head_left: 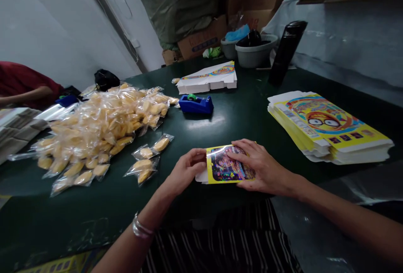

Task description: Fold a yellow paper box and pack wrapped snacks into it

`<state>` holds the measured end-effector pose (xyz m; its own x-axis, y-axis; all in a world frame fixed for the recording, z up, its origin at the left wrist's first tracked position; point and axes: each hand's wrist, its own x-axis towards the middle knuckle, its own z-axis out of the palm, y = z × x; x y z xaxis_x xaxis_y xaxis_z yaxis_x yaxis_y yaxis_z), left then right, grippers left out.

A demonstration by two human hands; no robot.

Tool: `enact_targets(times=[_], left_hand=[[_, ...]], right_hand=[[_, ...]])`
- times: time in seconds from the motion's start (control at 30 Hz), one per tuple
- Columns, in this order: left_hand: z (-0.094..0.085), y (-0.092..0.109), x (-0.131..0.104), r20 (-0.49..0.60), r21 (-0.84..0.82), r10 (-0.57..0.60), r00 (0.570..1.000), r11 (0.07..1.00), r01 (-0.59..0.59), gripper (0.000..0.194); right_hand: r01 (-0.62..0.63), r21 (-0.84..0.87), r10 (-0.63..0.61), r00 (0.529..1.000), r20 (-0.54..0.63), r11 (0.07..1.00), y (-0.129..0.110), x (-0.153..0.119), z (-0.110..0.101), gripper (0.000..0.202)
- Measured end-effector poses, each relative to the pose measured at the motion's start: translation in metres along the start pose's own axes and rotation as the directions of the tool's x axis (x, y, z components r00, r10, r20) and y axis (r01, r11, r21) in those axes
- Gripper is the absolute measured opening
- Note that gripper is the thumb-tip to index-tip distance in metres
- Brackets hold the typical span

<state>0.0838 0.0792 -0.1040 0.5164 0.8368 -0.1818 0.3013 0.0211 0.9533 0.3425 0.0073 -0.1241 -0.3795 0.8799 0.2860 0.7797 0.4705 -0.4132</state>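
Note:
A yellow box (217, 176) with a dark, shiny picture panel lies on the green table near its front edge. My right hand (256, 166) is spread over the box's right part, gripping it with fingers on top and thumb along the near side. At the box's left end, by a white flap, my left hand (187, 170) has its fingers bent against the end. Left of that hand lie several small clear packets (143, 166) with pale yellow pieces inside. What is inside the box cannot be seen.
A large heap of packets (103, 122) covers the left. Behind the box sit a blue tape dispenser (195, 105) and white cartons (208, 80). Flat yellow cartons (327, 126) are stacked right, near a black upright object (287, 50). A person in a red sleeve (28, 82) is far left.

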Motion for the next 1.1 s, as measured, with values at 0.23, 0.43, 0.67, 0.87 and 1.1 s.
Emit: enact_targets(times=[0.23,0.43,0.67,0.87,1.1], left_hand=[[0.019,0.016,0.006,0.343,-0.494,-0.160,0.925,0.807,0.323,0.036],[0.013,0.035,0.021,0.299,-0.410,-0.208,0.931,0.853,0.322,0.026],[-0.023,0.077,-0.026,0.000,0.067,0.115,0.993,0.991,-0.115,0.012],[-0.016,0.019,-0.091,-0.317,-0.321,-0.065,0.946,0.946,-0.042,0.074],[0.017,-0.017,-0.133,-0.245,-0.495,-0.196,0.950,0.868,0.051,0.083]], right_hand=[[-0.008,-0.006,0.007,0.998,-0.066,1.000,-0.012,0.002,0.013,0.072],[-0.165,-0.022,0.166,0.986,0.022,0.986,-0.026,0.022,-0.017,0.067],[-0.228,0.732,0.170,0.973,0.153,0.642,-0.051,0.040,-0.022,0.049],[-0.203,0.933,0.419,0.906,0.064,0.297,-0.099,0.005,0.034,0.060],[-0.227,0.966,0.506,0.851,0.136,0.122,-0.130,-0.026,0.056,0.069]])
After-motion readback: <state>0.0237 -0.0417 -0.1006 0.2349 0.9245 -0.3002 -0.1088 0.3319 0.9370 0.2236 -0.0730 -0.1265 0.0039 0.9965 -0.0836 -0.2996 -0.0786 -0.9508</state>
